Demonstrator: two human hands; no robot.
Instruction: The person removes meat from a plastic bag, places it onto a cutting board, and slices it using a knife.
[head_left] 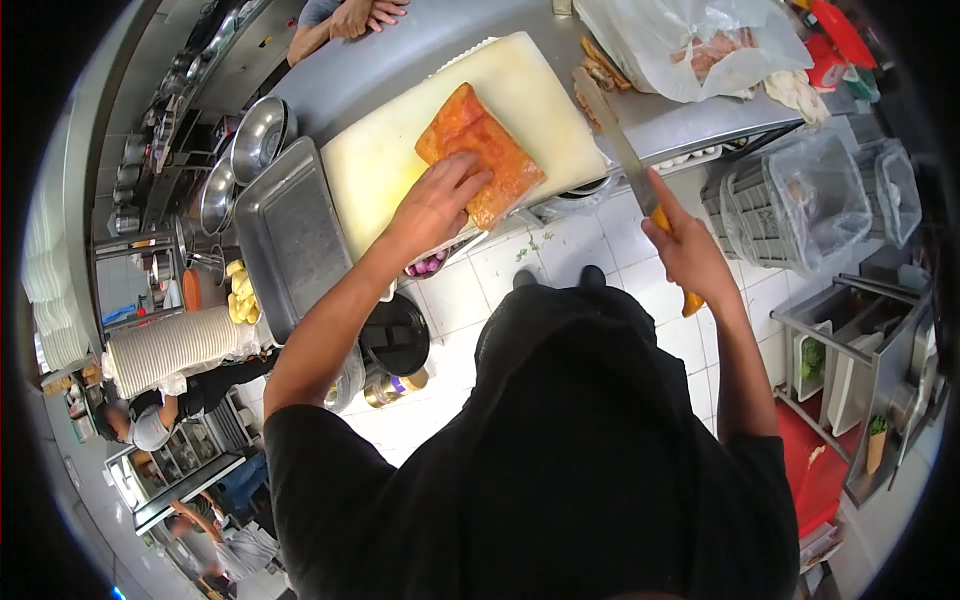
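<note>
A slab of roast meat (490, 150) with an orange-brown, crisp-looking surface lies on a white cutting board (375, 165), its lower corner close to the board's near edge. My left hand (440, 200) grips the slab at its left side, fingers bent over the top; the thumb's hold is partly hidden. Off to the right, my right hand (690, 260) is closed around the yellow handle of a long knife (625, 155). The blade points up and away, past the board's right corner and apart from the slab. Browned meat pieces (600, 70) lie near the blade's tip.
A metal tray (298, 235) and steel bowls (262, 140) stand left of the board. At the back right sits a plastic bag (700, 45) with meat in it. Another person's hands (360, 15) rest across the steel table. Lined crates (800, 200) stand right.
</note>
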